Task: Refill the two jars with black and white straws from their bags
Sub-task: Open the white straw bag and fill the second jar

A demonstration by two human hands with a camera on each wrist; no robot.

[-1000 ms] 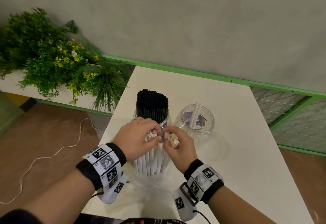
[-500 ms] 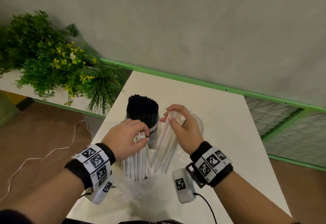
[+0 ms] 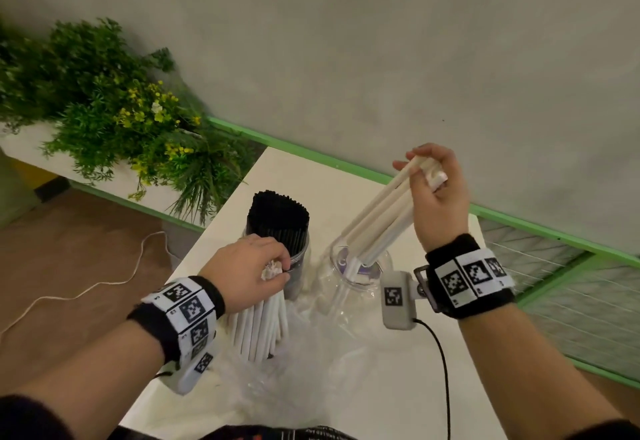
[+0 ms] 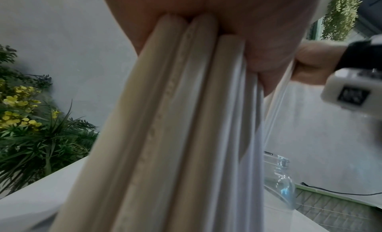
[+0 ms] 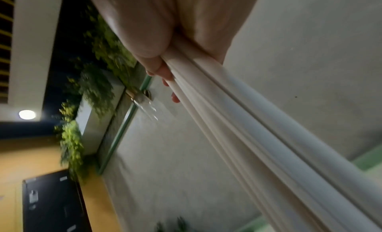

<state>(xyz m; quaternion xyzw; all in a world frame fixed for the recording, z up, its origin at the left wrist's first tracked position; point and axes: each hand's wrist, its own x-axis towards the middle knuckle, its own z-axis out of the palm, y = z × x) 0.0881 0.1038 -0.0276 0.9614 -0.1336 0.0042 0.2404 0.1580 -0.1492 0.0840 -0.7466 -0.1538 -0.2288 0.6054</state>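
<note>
My right hand (image 3: 429, 180) grips a small bunch of white straws (image 3: 377, 223) by their top ends; they slant down with their lower ends inside the clear jar (image 3: 360, 266) at centre right. My left hand (image 3: 256, 273) grips the top of the larger bundle of white straws (image 3: 258, 328), which stands upright in its clear plastic bag (image 3: 311, 370) near the table's front. Behind that hand stands the other jar (image 3: 298, 266), packed with black straws (image 3: 277, 221). In the left wrist view the bundle of white straws (image 4: 175, 137) fills the frame; the right wrist view shows the slanting white straws (image 5: 258, 137).
The white table (image 3: 398, 353) meets a grey wall with a green ledge (image 3: 311, 155). A planter of green plants with yellow flowers (image 3: 114, 121) stands at the left. A white cable (image 3: 86, 290) lies on the brown floor. A wire mesh panel (image 3: 571, 301) is at the right.
My right hand pulled a few white straws out of the bundle, lifted them up and to the right, and their lower ends now sit in the clear jar. The left hand stayed on the bundle.
</note>
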